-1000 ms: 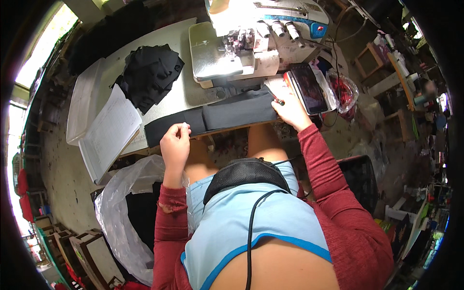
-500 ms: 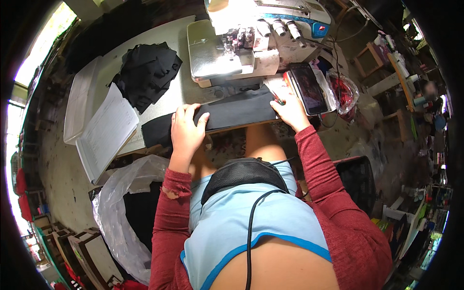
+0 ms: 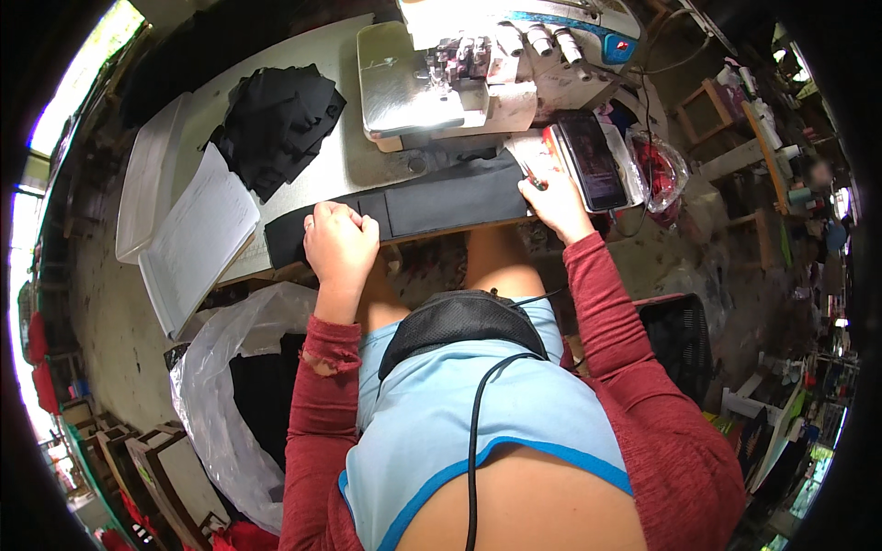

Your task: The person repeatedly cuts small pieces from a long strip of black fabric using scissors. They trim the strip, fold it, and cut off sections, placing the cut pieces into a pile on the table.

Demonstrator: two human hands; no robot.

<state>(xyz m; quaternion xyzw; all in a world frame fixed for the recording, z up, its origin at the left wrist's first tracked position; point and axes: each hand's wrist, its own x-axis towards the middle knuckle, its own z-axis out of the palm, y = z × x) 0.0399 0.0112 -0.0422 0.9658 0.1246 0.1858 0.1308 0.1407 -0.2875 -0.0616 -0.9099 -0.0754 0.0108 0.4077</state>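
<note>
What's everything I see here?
Table: one, pale, upper middle.
Sewing machine: one, white and blue, on it.
Cloth strip: apparently one, black, table's near edge.
Cloth pile: one, black, table's left.
Notebook: one, white, table's left edge.
Tub: one, clear, far left.
Phone: one, black, table's right.
Large bag: one, clear, lower left.
Basket: one, black, right.
Clutter: uncountable, mixed colours, right edge.
Pouch: one, black, waist.
Cable: one, black, lower middle.
Sleeves: two, dark red, arms.
Left grip: one, bare, on cloth strip.
Right grip: one, bare, holding a small tool.
</note>
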